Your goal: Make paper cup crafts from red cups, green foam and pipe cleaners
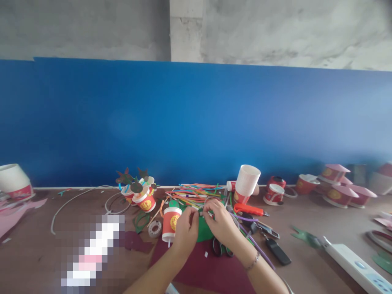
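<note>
My left hand [184, 230] and my right hand [221, 223] meet over a green foam piece [202, 232] on the brown table [76, 228]. The fingertips of both hands pinch at a small pale item between them that I cannot make out. A red paper cup [170, 223] stands upside down right beside my left hand. Black-handled scissors [219, 247] lie under my right wrist on a dark red sheet [205, 269]. A heap of coloured straws [192, 193] lies just behind the hands.
A stack of white cups [246, 183], an orange utility knife [248, 210], a tape roll [154, 228] and decorated cups [141, 194] surround the hands. More red cups [333, 183] stand at the right. A white power strip [352, 263] lies at the lower right. A blue board [196, 122] backs the table.
</note>
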`<state>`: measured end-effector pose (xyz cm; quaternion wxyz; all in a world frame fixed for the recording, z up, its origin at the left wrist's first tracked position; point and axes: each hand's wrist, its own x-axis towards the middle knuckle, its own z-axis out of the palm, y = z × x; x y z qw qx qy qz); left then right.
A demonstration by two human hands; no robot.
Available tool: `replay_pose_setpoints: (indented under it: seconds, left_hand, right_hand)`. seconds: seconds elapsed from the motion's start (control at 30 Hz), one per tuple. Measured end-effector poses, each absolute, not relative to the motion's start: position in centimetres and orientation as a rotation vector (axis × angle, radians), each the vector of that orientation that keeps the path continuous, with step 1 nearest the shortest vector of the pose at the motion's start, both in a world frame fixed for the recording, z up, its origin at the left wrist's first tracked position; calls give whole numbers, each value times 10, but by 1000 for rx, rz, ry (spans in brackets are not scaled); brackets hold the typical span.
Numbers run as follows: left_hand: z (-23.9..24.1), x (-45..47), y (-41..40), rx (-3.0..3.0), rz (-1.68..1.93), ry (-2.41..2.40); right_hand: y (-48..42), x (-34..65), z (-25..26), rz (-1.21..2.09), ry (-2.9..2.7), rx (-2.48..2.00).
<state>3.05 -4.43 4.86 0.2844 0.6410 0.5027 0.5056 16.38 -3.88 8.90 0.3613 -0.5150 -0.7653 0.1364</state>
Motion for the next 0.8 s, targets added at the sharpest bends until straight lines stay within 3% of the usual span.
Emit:
replay_pose_setpoints:
  seconds: [0.47, 0.8]
  left_hand:
    - [43, 28, -39, 1763, 1334, 1282]
    - [44, 30, -34, 1473, 1332, 1013]
  right_hand:
    - [-41, 161, 87, 189, -1941, -1409]
    - [-33, 160, 80, 556, -1904, -1360]
